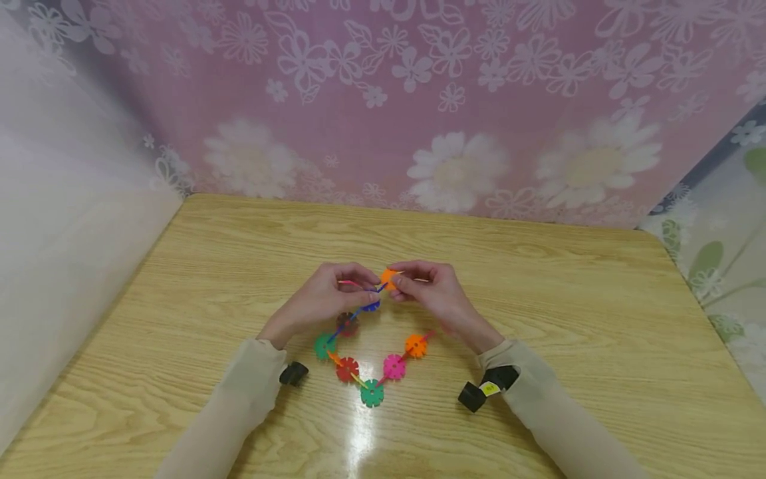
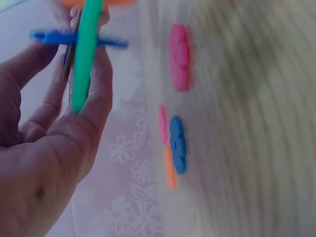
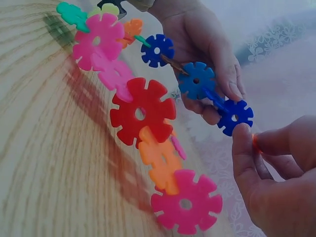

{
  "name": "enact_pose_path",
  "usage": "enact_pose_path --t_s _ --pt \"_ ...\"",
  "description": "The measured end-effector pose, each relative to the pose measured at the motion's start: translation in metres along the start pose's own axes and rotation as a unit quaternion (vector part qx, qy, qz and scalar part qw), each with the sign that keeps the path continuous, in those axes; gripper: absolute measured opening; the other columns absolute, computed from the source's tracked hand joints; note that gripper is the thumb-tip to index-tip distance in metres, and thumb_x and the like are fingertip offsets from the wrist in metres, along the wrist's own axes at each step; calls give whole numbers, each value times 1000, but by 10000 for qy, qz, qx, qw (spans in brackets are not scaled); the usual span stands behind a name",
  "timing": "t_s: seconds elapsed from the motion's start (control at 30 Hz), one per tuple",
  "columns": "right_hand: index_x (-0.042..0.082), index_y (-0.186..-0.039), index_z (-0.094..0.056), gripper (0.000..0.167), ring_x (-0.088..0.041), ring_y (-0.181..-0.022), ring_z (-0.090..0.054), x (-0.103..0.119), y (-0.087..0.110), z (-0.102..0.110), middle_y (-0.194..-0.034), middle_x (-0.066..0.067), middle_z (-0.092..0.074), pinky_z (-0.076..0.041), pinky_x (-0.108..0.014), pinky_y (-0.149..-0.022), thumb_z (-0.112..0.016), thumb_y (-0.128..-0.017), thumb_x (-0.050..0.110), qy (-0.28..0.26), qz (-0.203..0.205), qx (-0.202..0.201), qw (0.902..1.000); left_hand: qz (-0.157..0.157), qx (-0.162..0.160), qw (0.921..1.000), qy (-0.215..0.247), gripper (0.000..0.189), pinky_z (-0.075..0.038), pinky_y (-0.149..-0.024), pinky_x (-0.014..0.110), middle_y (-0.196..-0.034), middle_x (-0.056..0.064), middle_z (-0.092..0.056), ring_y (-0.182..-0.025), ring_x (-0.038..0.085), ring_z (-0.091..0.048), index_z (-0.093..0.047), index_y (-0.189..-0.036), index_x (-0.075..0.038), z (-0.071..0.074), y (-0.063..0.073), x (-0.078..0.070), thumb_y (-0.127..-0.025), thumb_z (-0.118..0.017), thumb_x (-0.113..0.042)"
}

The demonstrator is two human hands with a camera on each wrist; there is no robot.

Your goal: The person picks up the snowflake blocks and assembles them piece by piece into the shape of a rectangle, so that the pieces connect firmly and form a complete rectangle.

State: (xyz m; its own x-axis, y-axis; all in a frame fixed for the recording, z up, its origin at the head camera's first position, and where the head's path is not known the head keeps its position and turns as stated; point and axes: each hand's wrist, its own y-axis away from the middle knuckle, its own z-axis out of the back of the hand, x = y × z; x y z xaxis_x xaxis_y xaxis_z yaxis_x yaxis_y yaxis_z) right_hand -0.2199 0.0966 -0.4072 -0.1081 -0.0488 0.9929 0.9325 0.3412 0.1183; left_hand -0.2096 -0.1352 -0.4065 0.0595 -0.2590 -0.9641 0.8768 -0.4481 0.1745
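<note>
A chain of slotted plastic snowflake discs curves below my hands in the head view, with a green disc [image 1: 372,402] at its lowest point. My left hand [image 1: 317,299] grips the chain's upper left end by its blue discs. In the left wrist view, a green disc [image 2: 85,64] edge-on crosses a blue one beside those fingers. Between thumb and fingers, my right hand [image 1: 435,293] pinches an orange disc [image 1: 387,279], mostly covered in the right wrist view. It is right at the end blue disc [image 3: 226,121]. A large red disc [image 3: 159,111] and a pink disc [image 3: 207,202] belong to the near stretch.
The wooden table [image 1: 568,299] spreads around the hands. A flowered pink cloth [image 1: 371,120] hangs behind its far edge, and a pale cloth [image 1: 66,199] stands along the left side. Black wrist devices [image 1: 473,396] sit at both cuffs.
</note>
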Motion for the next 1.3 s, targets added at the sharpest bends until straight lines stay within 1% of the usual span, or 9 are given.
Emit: enact_pose_path --t_s 0.23,0.4,0.53,0.67,0.77,0.9,1.07,1.17,1.3 --pt "-1 -133 -65 32 -11 -86 -74 1 -2 1 -100 -6 -74 -62 -29 -84 -59 -103 4 263 -160 432 9986 223 215 9993 -213 39 -59 -89 36 -122 13 -67 -100 23 -71 -59 -135 -22 8 6 -1 -98 -70 -24" --pt "-1 -134 -64 32 -12 -88 -74 2 -5 0 -100 -6 -76 -62 -30 -84 -59 -103 6 264 -143 635 9975 201 108 9993 -291 31 -62 -87 38 -116 13 -66 -94 23 -69 -62 -132 -19 10 9 -1 -103 -63 -29" --pt "-4 -134 -62 32 -13 -89 -74 2 -9 3 -104 -13 -76 -63 -34 -85 -59 -103 6 415 -85 689 9967 311 -11 9995 -94 28 -63 -84 39 -116 17 -64 -91 23 -68 -64 -125 -14 12 11 0 -103 -63 -31" --pt "-5 -132 -63 32 -16 -92 -73 2 -15 8 -114 -24 -73 -63 -35 -84 -61 -102 7 839 -81 572 9948 355 -51 9993 -47 27 -63 -83 39 -121 19 -64 -96 22 -68 -63 -122 -12 17 15 2 -102 -65 -30" --pt "-1 -129 -66 31 -18 -89 -70 1 -21 11 -115 -23 -72 -61 -31 -80 -64 -101 12 1399 -70 552 9886 342 -79 9994 -82 26 -63 -82 38 -121 19 -64 -95 23 -68 -63 -120 -11 22 18 2 -102 -65 -30" --pt "6 -126 -70 30 -19 -87 -68 -4 -29 11 -114 -14 -74 -58 -30 -76 -67 -99 18 2342 153 721 9694 355 -72 9993 60 26 -63 -83 40 -123 22 -61 -92 24 -69 -62 -119 -8 30 23 2 -102 -65 -28" --pt "11 -121 -74 26 -18 -95 -68 -9 -43 3 -109 -6 -75 -56 -34 -86 -69 -97 20 3583 749 870 9265 434 -194 9988 94 26 -63 -83 41 -122 20 -61 -91 21 -67 -60 -119 -7 39 30 3 -103 -64 -27" --pt "10 -121 -73 28 -20 -99 -69 -9 -51 -3 -109 -7 -75 -57 -38 -90 -71 -95 21 3932 978 1010 9087 479 -235 9985 76 27 -63 -85 41 -115 15 -63 -89 22 -68 -58 -120 -6 43 33 4 -103 -64 -27" --pt "10 -124 -72 35 -23 -106 -67 -6 -59 -14 -114 -8 -73 -56 -40 -94 -74 -93 25 4237 1038 1186 8920 504 -287 9983 96 28 -63 -85 40 -109 11 -64 -90 25 -71 -58 -121 -3 49 36 6 -104 -63 -25"
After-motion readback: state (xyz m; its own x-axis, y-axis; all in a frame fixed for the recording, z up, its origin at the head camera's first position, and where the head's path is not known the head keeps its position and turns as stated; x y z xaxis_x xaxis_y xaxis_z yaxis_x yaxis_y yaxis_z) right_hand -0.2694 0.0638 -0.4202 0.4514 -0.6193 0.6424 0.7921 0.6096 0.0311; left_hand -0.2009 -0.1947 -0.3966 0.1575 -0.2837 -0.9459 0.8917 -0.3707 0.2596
